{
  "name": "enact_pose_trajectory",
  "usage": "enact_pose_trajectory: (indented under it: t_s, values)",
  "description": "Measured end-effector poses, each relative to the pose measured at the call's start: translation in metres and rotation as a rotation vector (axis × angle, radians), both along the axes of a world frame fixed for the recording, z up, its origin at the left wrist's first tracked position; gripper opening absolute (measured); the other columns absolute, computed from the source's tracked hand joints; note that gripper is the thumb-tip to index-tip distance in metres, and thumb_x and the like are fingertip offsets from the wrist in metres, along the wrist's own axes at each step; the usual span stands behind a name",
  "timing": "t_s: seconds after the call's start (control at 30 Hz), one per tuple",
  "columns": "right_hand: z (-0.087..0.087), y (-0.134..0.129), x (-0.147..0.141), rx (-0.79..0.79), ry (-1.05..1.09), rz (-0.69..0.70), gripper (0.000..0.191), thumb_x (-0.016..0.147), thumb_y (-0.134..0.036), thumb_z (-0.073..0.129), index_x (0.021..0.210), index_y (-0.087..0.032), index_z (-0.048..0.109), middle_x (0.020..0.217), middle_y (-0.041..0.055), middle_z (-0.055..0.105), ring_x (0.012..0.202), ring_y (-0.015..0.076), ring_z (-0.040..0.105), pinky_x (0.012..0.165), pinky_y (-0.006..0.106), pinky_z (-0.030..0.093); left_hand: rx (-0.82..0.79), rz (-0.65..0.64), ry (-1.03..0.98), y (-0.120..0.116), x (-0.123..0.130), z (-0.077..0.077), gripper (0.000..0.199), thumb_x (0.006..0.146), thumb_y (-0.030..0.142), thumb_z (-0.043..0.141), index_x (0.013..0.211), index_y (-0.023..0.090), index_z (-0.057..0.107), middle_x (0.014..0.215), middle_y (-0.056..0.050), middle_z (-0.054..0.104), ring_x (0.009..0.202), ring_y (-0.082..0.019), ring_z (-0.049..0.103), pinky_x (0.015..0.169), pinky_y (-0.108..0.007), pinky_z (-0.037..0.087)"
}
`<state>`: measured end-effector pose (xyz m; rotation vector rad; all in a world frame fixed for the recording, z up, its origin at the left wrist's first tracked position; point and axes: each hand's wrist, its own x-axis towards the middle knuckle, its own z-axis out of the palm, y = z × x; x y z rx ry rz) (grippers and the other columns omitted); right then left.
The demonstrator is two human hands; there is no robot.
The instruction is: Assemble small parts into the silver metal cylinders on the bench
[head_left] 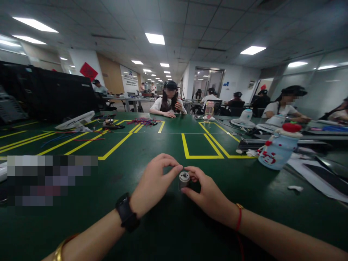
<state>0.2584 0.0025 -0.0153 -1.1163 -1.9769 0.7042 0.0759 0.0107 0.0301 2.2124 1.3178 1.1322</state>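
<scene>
A small metal cylinder (184, 177), like a motor, stands upright on the green table (163, 232). Its round top with small dark holes faces up. My right hand (208, 192) grips it from the right, thumb at the near side and fingers behind. At its upper left is my left hand (156, 181), thumb and fingertips brought together just beside the top; whether anything small is between them cannot be made out. A black watch is on my left wrist.
To the right stand a light blue bottle (278, 148), papers and a dark phone-like slab. Bundled wires (145, 121) and a white fan (76, 120) lie farther back left. Across the table sits a person (170, 101); others sit farther away.
</scene>
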Motion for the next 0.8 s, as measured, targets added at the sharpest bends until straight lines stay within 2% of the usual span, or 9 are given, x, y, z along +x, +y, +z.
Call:
enact_pose_trajectory:
  t_s: [0.2, 0.37, 0.57, 0.67, 0.73, 0.8]
  values:
    - [0.003, -0.003, -0.001, 0.007, 0.007, 0.009, 0.052, 0.074, -0.020, 0.061, 0.123, -0.022, 0.044, 0.113, 0.0050, 0.059, 0.101, 0.0153, 0.056, 0.090, 0.033, 0.045, -0.065, -0.069, 0.000, -0.005, 0.003, -0.004, 0.017, 0.082, 0.032, 0.057, 0.089, 0.023, 0.068, 0.095, -0.003, 0.063, 0.092, -0.020, 0.058, 0.082, -0.033, 0.045]
    - [0.006, -0.004, 0.005, 0.025, -0.029, -0.033, 0.049, 0.072, -0.021, 0.062, 0.119, -0.022, 0.047, 0.111, 0.0049, 0.059, 0.098, 0.0165, 0.057, 0.088, 0.034, 0.046, -0.070, -0.023, -0.072, -0.004, 0.001, -0.004, 0.020, 0.084, 0.035, 0.053, 0.087, 0.022, 0.069, 0.092, -0.003, 0.062, 0.089, -0.019, 0.058, 0.080, -0.032, 0.046]
    - [0.003, -0.003, 0.013, 0.071, -0.116, -0.067, 0.048, 0.072, -0.023, 0.060, 0.119, -0.023, 0.049, 0.119, 0.0048, 0.055, 0.108, 0.0184, 0.052, 0.096, 0.037, 0.040, -0.129, -0.038, 0.197, -0.003, -0.007, -0.030, 0.019, 0.080, 0.040, 0.057, 0.086, 0.031, 0.073, 0.101, -0.003, 0.063, 0.098, -0.026, 0.055, 0.085, -0.042, 0.042]
    - [0.006, -0.002, 0.016, 0.081, -0.141, -0.075, 0.046, 0.072, -0.026, 0.060, 0.117, -0.023, 0.050, 0.117, 0.0039, 0.056, 0.107, 0.0182, 0.053, 0.095, 0.036, 0.041, -0.166, -0.064, 0.250, -0.003, -0.007, -0.035, 0.022, 0.079, 0.042, 0.057, 0.092, 0.032, 0.072, 0.106, -0.003, 0.063, 0.101, -0.028, 0.054, 0.085, -0.044, 0.042]
    - [0.011, -0.002, 0.026, 0.107, -0.160, -0.139, 0.043, 0.074, -0.029, 0.059, 0.116, -0.024, 0.050, 0.114, 0.0036, 0.058, 0.103, 0.0181, 0.055, 0.091, 0.036, 0.043, -0.219, -0.085, 0.189, -0.004, -0.013, -0.032, 0.028, 0.079, 0.042, 0.057, 0.100, 0.029, 0.070, 0.110, -0.004, 0.062, 0.103, -0.026, 0.055, 0.089, -0.042, 0.042]
    - [0.016, -0.001, 0.048, 0.145, -0.202, -0.260, 0.044, 0.074, -0.034, 0.058, 0.116, -0.023, 0.050, 0.113, 0.0046, 0.058, 0.102, 0.0197, 0.055, 0.089, 0.037, 0.043, -0.280, -0.082, 0.110, -0.006, -0.026, -0.026, 0.032, 0.080, 0.044, 0.054, 0.104, 0.027, 0.068, 0.113, -0.005, 0.061, 0.104, -0.025, 0.055, 0.092, -0.040, 0.042]
